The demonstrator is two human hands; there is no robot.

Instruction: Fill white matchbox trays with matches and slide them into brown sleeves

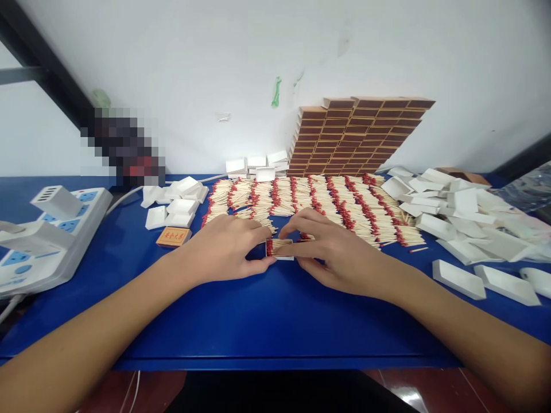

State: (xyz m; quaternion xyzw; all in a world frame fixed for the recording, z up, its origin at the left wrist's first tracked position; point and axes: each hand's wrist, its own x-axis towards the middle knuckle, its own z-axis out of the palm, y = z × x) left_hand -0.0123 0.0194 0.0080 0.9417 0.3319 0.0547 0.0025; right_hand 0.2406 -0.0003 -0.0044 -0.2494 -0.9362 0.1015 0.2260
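A small white matchbox tray (284, 257) rests on the blue table with red-headed matches (270, 248) lying in it. My left hand (228, 244) pinches the tray's left end between thumb and fingers. At its right end is my right hand (340, 252), its index finger pressing on the matches and the other fingers bent around that end; part of the tray is hidden under them. Just beyond both hands, loose matches (318, 201) lie in several rows. An orange closed matchbox (174, 236) sits to the left of my left hand.
White trays lie in a heap (456, 206) at the right, with a smaller group (181, 212) at the left. More trays (257, 163) stand by the wall, beside a tall stack of matchboxes (357, 137). A power strip (81, 241) with plugged-in chargers occupies the far left.
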